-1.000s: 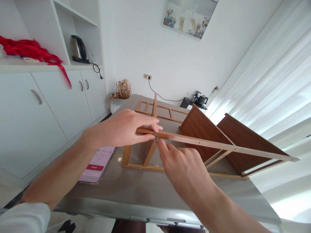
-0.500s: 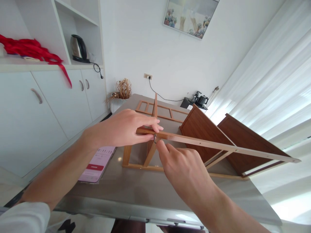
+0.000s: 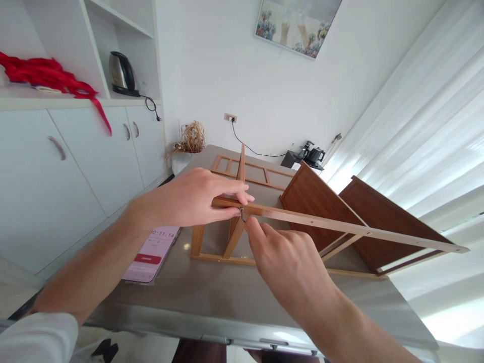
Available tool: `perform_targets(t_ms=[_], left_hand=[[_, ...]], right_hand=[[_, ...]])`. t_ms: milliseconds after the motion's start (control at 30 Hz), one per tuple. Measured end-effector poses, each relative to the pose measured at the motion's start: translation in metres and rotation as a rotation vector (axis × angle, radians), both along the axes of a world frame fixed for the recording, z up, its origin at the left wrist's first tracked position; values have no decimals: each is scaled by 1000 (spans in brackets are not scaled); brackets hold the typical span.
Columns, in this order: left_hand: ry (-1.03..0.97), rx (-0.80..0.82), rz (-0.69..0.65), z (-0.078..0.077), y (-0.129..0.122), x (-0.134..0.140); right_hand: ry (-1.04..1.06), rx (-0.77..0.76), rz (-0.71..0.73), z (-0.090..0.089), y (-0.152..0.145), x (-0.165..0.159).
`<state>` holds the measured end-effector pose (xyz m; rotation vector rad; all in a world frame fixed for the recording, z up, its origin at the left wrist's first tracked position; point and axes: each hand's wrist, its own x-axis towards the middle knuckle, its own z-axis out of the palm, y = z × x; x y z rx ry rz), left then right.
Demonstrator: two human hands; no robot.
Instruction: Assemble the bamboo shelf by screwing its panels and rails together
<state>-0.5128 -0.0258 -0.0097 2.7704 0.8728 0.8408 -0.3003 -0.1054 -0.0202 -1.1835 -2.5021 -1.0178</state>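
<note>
A wooden shelf frame [image 3: 310,218] lies on its side on the table, its long upper rail running from centre to right. My left hand [image 3: 189,199] grips that rail near its left end, fingers on top and thumb below by a metal bolt. Just right of it, my right hand [image 3: 287,257] is closed around a small hex key [image 3: 243,217], whose bent metal end meets the bolt. Most of the key is hidden in my fingers. Two brown shelf boards [image 3: 321,204] stand tilted within the frame at the right.
A phone [image 3: 153,254] with a running timer lies on the grey table [image 3: 219,292] left of the frame. Behind is another slatted wooden frame [image 3: 257,174]. A black kettle set [image 3: 312,154] and a dried plant [image 3: 191,138] stand beyond the table.
My right hand has shifted very slightly, and the hex key's angle at the bolt has turned a little. My left hand stays in place on the rail.
</note>
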Motion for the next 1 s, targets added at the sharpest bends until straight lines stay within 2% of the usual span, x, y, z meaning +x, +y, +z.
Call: perform_targets(t_ms=[167, 367, 667, 767, 1000], left_hand=[[10, 4, 5, 0, 0, -1], [13, 1, 8, 1, -1, 0], [8, 11, 7, 0, 0, -1], [8, 9, 5, 0, -1, 0], [5, 5, 6, -1, 1, 0]], right_hand=[[15, 17, 1, -2, 2, 0], [-14, -17, -16, 4, 0, 1], [-110, -265, -179, 11, -2, -4], [-111, -309, -217, 15, -1, -4], [-190, -279, -232, 34, -2, -7]])
